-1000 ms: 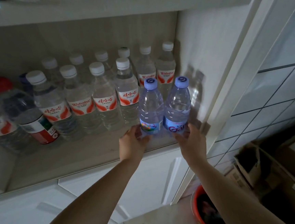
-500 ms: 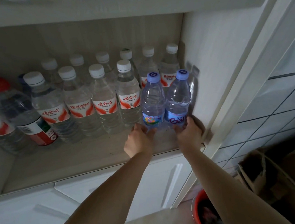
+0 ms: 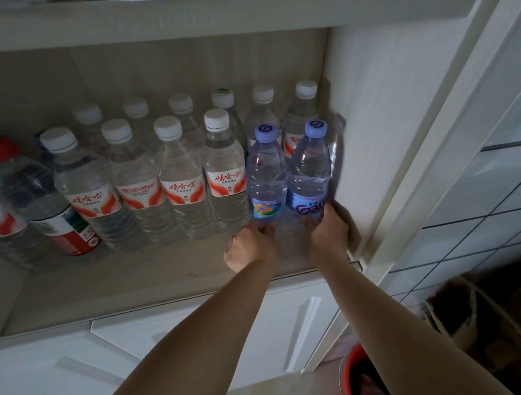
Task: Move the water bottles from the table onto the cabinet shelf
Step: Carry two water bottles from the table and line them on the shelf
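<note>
From the head camera, my left hand (image 3: 251, 245) grips the base of one blue-capped bottle (image 3: 266, 178) and my right hand (image 3: 330, 232) grips its twin (image 3: 309, 174), fingers curled around each. Both stand upright on the cabinet shelf (image 3: 118, 282), touching each other, at the right end of a row of white-capped bottles (image 3: 182, 179), against the side wall.

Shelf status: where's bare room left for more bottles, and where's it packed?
Free: the front strip of the shelf, between the white-capped bottles and the front edge, left of the left hand. Packed: the back rows and the right corner, where both hands hold the blue-capped bottles against the side wall.
</note>
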